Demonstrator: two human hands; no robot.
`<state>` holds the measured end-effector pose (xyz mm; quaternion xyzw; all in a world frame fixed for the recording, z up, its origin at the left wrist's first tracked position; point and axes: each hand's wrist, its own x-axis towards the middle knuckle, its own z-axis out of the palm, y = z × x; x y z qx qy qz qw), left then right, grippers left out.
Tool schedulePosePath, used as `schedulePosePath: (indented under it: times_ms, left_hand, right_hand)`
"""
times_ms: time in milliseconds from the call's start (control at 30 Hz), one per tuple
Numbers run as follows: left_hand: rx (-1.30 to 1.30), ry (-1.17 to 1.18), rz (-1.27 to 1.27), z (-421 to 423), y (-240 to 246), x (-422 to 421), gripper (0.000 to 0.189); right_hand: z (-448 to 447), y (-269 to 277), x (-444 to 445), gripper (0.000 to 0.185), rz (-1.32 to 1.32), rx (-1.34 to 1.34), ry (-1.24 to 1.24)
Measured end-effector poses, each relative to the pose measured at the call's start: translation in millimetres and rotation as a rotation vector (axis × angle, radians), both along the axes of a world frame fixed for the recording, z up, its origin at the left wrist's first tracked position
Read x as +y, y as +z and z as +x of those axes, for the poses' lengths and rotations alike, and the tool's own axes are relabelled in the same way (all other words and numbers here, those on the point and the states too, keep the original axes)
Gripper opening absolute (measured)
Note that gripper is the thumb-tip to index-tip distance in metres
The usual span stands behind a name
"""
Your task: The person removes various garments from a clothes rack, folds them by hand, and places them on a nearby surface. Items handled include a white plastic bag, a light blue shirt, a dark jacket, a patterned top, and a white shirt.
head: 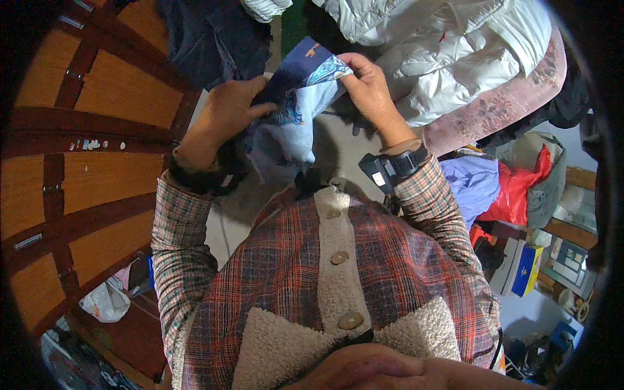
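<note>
A folded piece of patterned fabric [312,68], dark blue with a lighter blue and white part, is stretched between my two hands. My left hand [229,109] grips its dark left edge, fingers and thumb partly hidden by shadow. At the upper right corner, my right hand [368,87] pinches the fabric between thumb and fingers. The pale part hangs down towards my body. What kind of item the fabric is, I cannot tell.
A wooden cabinet [131,92] lines the left side. Dark clothing [214,34] lies ahead. White padded bedding or a garment [453,53] rests on a pink floral cushioned surface [477,117]. Right of me are a red plastic bag [516,190] and a blue-yellow box [527,270].
</note>
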<state>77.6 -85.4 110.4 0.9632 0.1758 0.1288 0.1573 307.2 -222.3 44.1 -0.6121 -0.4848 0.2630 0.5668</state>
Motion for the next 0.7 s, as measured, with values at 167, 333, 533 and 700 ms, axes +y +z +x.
schedulePosePath:
  times_ms: [167,333,533,700]
  left_hand:
    - [-0.197,0.064,-0.265,-15,-6,13,0.018]
    - [-0.513,-0.037,-0.518,-8,13,15,0.01]
    - [-0.56,-0.031,-0.37,45,5,-30,0.019]
    - [-0.689,-0.019,-0.665,32,-19,-29,0.076]
  right_hand:
    - [-20,11,-6,0.021,0.048,0.092,-0.019]
    - [-42,24,-10,0.051,-0.039,0.179,0.193]
    - [-70,15,1,0.066,-0.119,0.041,0.316]
    - [-45,28,-5,0.031,0.032,0.136,-0.058]
